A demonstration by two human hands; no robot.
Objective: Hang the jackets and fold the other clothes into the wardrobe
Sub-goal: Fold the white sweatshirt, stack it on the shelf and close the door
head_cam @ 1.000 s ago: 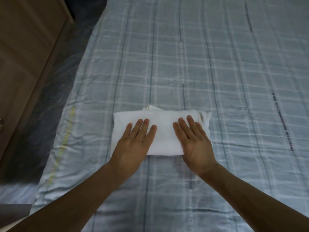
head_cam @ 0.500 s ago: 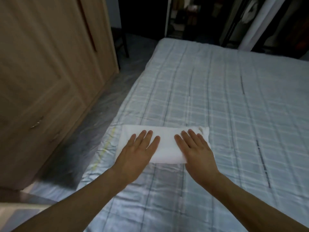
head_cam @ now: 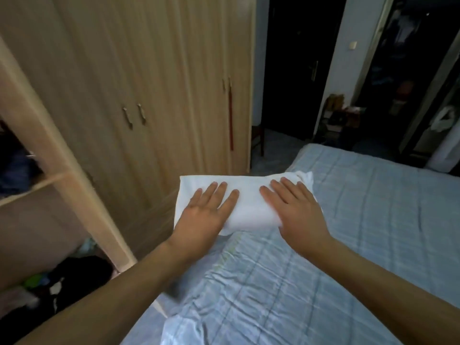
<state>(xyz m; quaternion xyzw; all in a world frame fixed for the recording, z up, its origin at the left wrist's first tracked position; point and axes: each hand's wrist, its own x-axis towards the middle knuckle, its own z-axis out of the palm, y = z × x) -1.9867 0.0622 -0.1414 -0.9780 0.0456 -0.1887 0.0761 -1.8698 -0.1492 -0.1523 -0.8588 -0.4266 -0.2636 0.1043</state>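
Observation:
A folded white garment hangs in the air above the left edge of the bed, between the bed and the wardrobe. My left hand holds its left half with straight fingers on top. My right hand holds its right half the same way. Both thumbs are hidden beneath the cloth. A loose corner of the garment sticks out past my right fingertips.
The wardrobe's closed wooden doors stand straight ahead. At the left an open compartment has a shelf, with dark clothes piled below it. A dark doorway and a cluttered corner lie beyond the bed.
The garment has come up off the bedspread in both hands and moved left toward the wardrobe. My view has swung up and left, and the open compartment now shows.

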